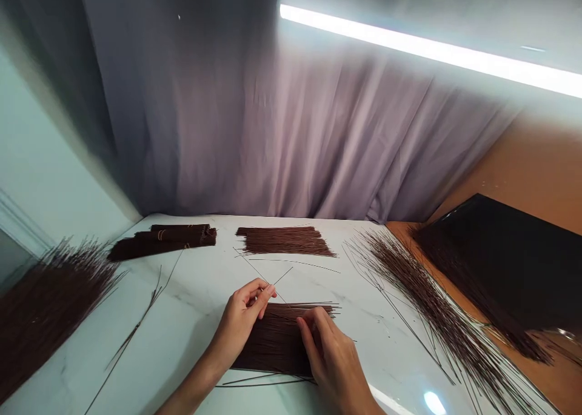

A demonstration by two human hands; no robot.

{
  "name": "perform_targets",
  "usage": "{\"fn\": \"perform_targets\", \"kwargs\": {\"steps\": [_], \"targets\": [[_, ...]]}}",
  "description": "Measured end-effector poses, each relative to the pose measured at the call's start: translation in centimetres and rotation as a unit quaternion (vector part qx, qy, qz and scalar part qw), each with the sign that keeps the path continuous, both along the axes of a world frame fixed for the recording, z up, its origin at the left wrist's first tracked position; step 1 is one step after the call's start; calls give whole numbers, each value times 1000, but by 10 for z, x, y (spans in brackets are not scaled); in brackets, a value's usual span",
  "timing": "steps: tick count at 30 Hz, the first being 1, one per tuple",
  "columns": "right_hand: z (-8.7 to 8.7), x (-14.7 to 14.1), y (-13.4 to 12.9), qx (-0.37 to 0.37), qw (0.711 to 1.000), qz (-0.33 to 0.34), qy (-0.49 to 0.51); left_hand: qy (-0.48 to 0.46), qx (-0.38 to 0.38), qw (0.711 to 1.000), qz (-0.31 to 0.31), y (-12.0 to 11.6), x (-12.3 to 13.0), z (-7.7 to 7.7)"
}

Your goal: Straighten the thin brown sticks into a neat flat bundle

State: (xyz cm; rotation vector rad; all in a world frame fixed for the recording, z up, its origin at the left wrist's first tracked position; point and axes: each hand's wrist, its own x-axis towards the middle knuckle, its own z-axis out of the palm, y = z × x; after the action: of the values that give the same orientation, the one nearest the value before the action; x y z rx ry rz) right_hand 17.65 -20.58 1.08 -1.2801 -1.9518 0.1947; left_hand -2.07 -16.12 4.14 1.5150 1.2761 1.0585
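Note:
My left hand (248, 309) is pinched on a thin dark stick (284, 275), held over the top left of a flat row of dark brown sticks (277, 339). The stick slants up to the right from the fingertips. My right hand (330, 345) is over the right part of that row, its thumb and index finger close together; what they hold, if anything, is too small to tell. A few loose sticks (264, 383) lie along the near edge of the row.
Behind lie tied brown bundles (175, 240) and a second flat row of sticks (286, 241). Large loose piles spread at the left (59, 306) and right (431, 300). A black panel (504, 257) is at the far right. A grey curtain (254, 112) hangs behind the white table (377, 354).

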Motion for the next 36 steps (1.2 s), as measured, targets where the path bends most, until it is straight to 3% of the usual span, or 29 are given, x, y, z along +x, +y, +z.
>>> {"fn": "perform_targets", "kwargs": {"steps": [20,36], "targets": [[-2,0,0,10,1000,4,-7,-64,-35,997,5,-2,3,2],[-2,0,0,-8,999,37,-5,-42,5,999,-1,-3,5,1]]}}
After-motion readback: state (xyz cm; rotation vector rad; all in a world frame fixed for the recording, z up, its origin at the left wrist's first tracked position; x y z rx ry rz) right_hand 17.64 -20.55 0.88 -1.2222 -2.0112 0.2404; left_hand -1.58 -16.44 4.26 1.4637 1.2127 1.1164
